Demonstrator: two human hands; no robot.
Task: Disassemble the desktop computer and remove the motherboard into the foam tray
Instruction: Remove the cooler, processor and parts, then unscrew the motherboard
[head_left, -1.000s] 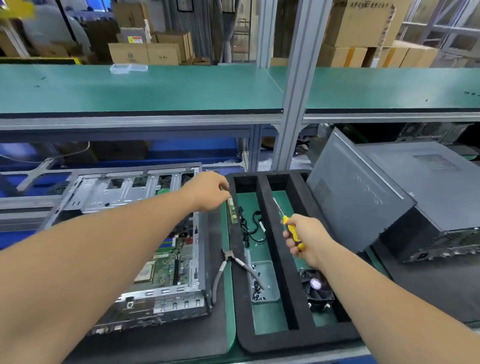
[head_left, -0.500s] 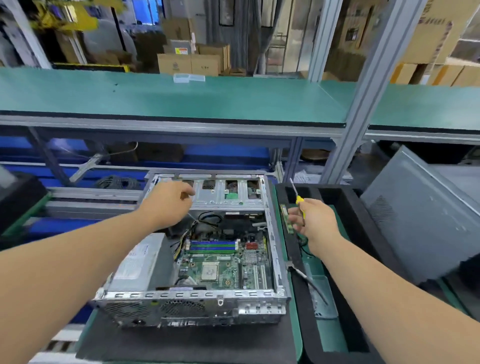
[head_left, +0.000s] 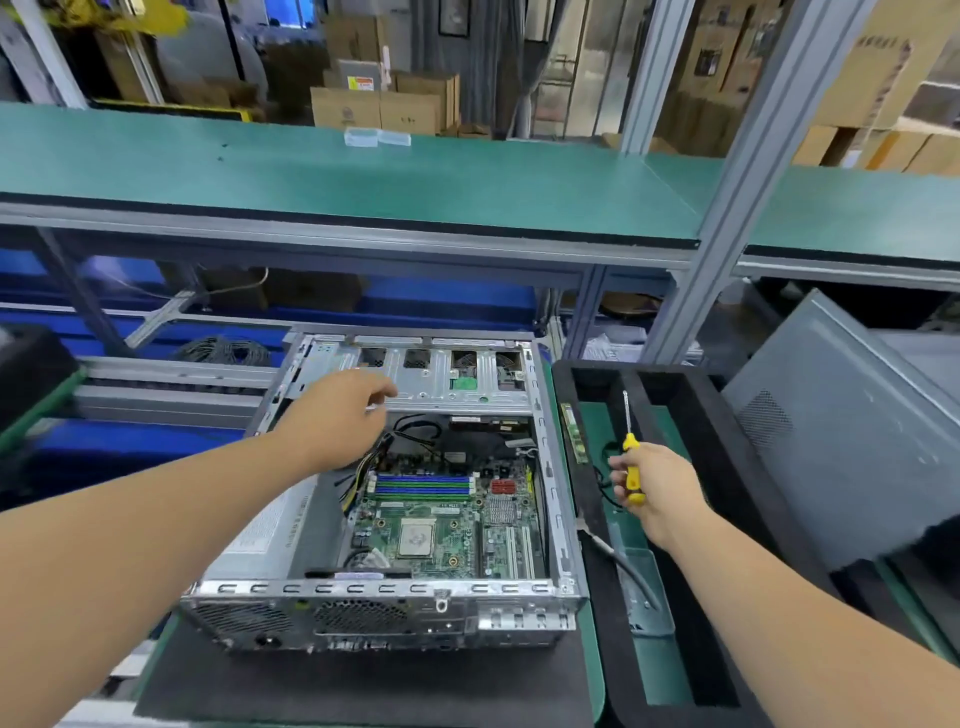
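Open desktop case (head_left: 395, 605) sits on a dark mat, motherboard (head_left: 441, 525) still inside it, flat on the case floor beside the grey power supply (head_left: 270, 525). Left hand (head_left: 340, 418) reaches over the case's far left part near the metal drive bracket (head_left: 447, 384), fingers loosely bent, grasping nothing that I can see. Right hand (head_left: 657, 493) grips a yellow-handled screwdriver (head_left: 631, 462), shaft pointing up, over the black foam tray (head_left: 592, 519) right of the case; pliers (head_left: 623, 566) lie in the tray.
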